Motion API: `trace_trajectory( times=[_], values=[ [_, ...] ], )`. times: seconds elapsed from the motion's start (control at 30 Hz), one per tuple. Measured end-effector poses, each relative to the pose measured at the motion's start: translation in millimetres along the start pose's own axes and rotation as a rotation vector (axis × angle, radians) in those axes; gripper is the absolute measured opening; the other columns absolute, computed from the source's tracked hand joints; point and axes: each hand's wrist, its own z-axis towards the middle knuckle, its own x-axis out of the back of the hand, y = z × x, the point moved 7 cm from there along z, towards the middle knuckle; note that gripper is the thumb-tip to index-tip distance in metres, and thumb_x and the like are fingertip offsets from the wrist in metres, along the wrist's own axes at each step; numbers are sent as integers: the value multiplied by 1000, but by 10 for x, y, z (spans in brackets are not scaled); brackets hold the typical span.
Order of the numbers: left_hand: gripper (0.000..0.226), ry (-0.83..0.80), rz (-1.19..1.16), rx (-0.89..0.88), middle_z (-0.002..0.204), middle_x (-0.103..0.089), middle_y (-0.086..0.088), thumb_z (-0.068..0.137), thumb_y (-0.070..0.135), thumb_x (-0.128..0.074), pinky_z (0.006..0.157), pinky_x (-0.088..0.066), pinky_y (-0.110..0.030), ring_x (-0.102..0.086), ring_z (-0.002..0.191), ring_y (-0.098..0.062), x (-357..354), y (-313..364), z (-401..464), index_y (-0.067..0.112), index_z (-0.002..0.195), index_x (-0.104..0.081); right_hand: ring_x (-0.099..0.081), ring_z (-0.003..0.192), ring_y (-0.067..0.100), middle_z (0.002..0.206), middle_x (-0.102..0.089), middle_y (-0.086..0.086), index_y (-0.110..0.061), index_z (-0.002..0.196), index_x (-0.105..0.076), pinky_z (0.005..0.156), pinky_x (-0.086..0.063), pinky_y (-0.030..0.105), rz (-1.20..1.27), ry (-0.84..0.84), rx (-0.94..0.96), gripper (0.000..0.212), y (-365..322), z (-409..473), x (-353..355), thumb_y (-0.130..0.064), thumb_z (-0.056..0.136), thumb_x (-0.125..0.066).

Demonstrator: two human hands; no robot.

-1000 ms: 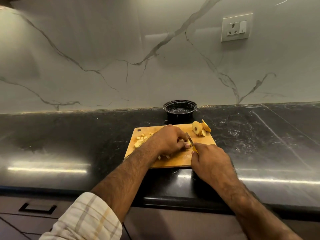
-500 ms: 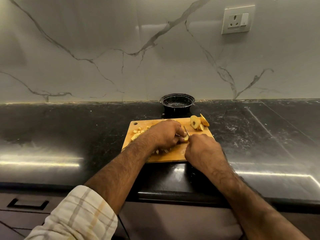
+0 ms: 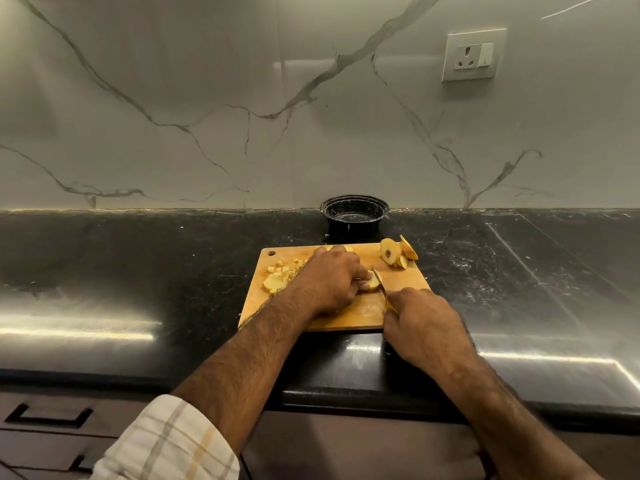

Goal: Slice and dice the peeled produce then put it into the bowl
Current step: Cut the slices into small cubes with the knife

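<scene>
A wooden cutting board [image 3: 408, 278] lies on the black counter. My left hand [image 3: 329, 282] curls over a pale yellow produce slice [image 3: 370, 284] and pins it to the board. My right hand [image 3: 422, 323] grips a yellow-handled knife [image 3: 380, 285]; its blade rests against the right side of that slice. Diced pieces [image 3: 280, 277] are heaped at the board's left. Round slices [image 3: 394, 252] lean together at the far right corner. A black bowl [image 3: 354, 216] stands just behind the board, and nothing shows inside it.
The black stone counter [image 3: 138, 271] stretches wide on both sides of the board. A marble backsplash rises behind, with a wall socket [image 3: 472, 57] at upper right. Drawer handles [image 3: 52, 414] sit below the counter's front edge at left.
The knife hand drew in to the slice, then eased back to the right. The left hand stayed on the slice. My view shifted slightly.
</scene>
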Motion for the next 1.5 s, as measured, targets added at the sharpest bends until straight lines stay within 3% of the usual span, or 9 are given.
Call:
trace_trajectory(
  times=[0.13, 0.43, 0.6, 0.73, 1.0, 1.17, 1.23, 1.37, 1.5],
  values=[
    [31, 65, -77, -65, 132, -64, 9, 105, 38, -59, 107, -44, -39, -50, 120, -11, 23, 41, -55, 27, 131, -72, -57, 77, 18, 77, -52, -7, -25, 104, -65, 65, -47, 33, 73, 151, 8, 24, 8, -32, 123, -39, 104, -46],
    [31, 53, -172, -33, 119, -68, 9, 104, 35, -62, 97, -52, -35, -57, 109, -9, 8, -11, -43, 23, 131, -73, -52, 83, 19, 106, -67, 0, -27, 128, -64, 74, -48, 33, 60, 44, 7, 34, -92, 21, 20, -41, 106, -44],
    [29, 42, -215, -48, 115, -70, 9, 102, 32, -68, 94, -55, -34, -59, 105, -8, 2, -29, -8, 22, 127, -76, -54, 79, 18, 86, -54, -5, -25, 108, -66, 69, -45, 33, 23, 17, -32, 23, -114, 111, -9, -33, 101, -46],
    [28, 46, -214, -54, 118, -71, 8, 102, 28, -68, 96, -54, -33, -59, 107, -8, 28, 1, -16, 20, 127, -76, -53, 78, 16, 84, -53, -6, -25, 97, -59, 68, -43, 34, 20, -36, -45, 12, -154, 164, -23, -28, 98, -48],
    [31, 42, -184, -18, 119, -69, 7, 104, 33, -64, 97, -54, -35, -58, 109, -10, 35, 38, -30, 22, 131, -74, -54, 79, 13, 86, -53, -7, -26, 102, -60, 69, -45, 32, -3, -50, -2, 12, -91, 63, -18, -32, 100, -50],
    [28, 40, -223, 1, 115, -71, 9, 101, 31, -68, 97, -55, -38, -60, 106, -9, 35, 15, -33, 23, 128, -76, -59, 90, 15, 93, -57, -8, -30, 129, -64, 80, -56, 35, 44, -45, -17, 32, -1, -60, -4, -39, 102, -49],
    [29, 33, -230, -1, 116, -71, 10, 102, 30, -67, 97, -55, -37, -60, 106, -8, 17, -6, -62, 24, 130, -74, -61, 90, 14, 97, -63, -7, -31, 128, -66, 81, -59, 37, 72, -10, -17, 33, 16, -72, 21, -41, 102, -49],
    [28, 61, -209, -27, 119, -73, 7, 102, 24, -66, 99, -56, -38, -62, 108, -11, 37, -10, -94, 26, 129, -74, -58, 81, 11, 91, -64, -8, -30, 113, -67, 73, -55, 32, 85, 93, 27, 27, 5, -88, 40, -44, 104, -45],
    [25, 111, -177, -66, 118, -73, 5, 102, 24, -67, 98, -56, -39, -63, 108, -11, 59, 14, -93, 24, 124, -77, -56, 81, 12, 97, -66, -6, -30, 122, -65, 69, -46, 29, 94, 97, 52, 30, -50, -86, 10, -43, 106, -43]
  ],
)
